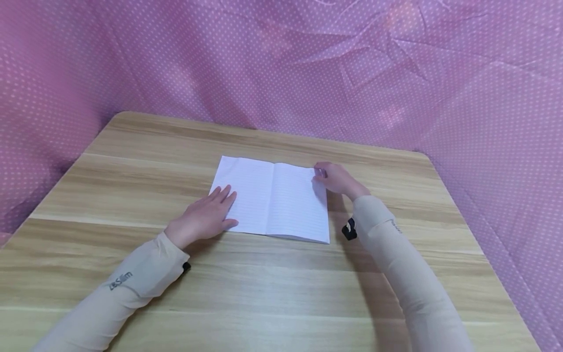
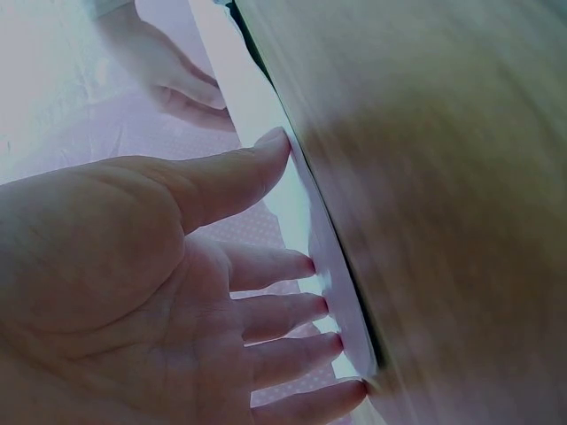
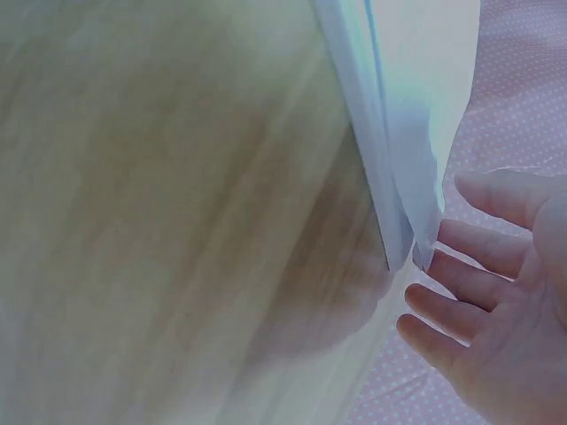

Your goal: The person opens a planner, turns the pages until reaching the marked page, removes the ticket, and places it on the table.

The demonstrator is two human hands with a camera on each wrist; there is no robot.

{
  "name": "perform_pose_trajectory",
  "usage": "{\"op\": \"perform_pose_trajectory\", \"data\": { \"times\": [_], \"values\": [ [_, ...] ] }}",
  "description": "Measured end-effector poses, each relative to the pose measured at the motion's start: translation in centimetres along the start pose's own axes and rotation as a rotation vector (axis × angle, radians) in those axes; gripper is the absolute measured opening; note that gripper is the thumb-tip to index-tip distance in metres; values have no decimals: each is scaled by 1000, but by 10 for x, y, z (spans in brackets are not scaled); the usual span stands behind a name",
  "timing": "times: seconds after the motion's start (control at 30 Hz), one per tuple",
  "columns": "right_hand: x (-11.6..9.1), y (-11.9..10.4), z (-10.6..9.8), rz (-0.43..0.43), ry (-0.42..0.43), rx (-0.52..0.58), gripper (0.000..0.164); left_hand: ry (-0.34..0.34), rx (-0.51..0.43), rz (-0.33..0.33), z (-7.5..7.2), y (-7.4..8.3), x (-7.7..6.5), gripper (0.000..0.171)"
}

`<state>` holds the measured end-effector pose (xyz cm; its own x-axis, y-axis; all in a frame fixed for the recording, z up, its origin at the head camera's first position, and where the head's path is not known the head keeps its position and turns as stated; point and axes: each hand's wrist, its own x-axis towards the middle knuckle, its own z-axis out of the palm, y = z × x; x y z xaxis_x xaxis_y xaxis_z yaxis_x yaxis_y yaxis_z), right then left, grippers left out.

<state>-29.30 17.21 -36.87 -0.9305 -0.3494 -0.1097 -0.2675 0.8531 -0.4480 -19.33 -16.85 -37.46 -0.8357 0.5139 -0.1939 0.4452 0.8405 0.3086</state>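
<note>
An open notebook (image 1: 292,203) with white ruled pages lies on a wooden table. My left hand (image 1: 204,216) rests on the left page near its outer edge, fingers spread. In the left wrist view, the fingertips and thumb of that left hand (image 2: 177,274) touch the notebook's edge (image 2: 341,292). At the upper right corner is my right hand (image 1: 335,178). The right wrist view shows the fingers of this right hand (image 3: 505,292) extended against a slightly raised page corner (image 3: 416,208). There the thumb appears just off the paper.
The wooden table (image 1: 246,288) extends around the notebook on all sides. Pink dotted cloth (image 1: 281,63) hangs behind the table and along both sides. Pale sleeves cover both arms, and a black object (image 1: 349,230) shows beneath the right cuff.
</note>
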Motion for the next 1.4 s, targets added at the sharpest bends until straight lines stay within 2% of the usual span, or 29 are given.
{"op": "perform_pose_trajectory", "data": {
  "times": [0.17, 0.47, 0.77, 0.93, 1.03, 1.27, 1.4],
  "values": [
    [-1, -1, -2, -13, 23, 9, 44, -2, -3, -10, 2, 0, 1, 70],
    [-3, 2, -1, -9, 95, 45, 37, 1, 0, -10, 3, 1, 0, 70],
    [-3, -1, -1, -89, 195, 121, 26, 21, 6, 10, 2, 1, 0, 68],
    [-7, -4, 0, -106, 187, 193, 28, 20, 5, 8, 1, 1, 0, 68],
    [-10, -3, 1, -83, 161, 232, 31, 19, 6, 5, 0, 2, 0, 69],
    [-20, 6, 6, 4, 64, 360, 26, 9, 4, 2, 0, 1, 0, 69],
    [-30, 6, 7, 49, 38, 435, 27, 9, -1, -2, 1, 1, 1, 69]
  ]
}}
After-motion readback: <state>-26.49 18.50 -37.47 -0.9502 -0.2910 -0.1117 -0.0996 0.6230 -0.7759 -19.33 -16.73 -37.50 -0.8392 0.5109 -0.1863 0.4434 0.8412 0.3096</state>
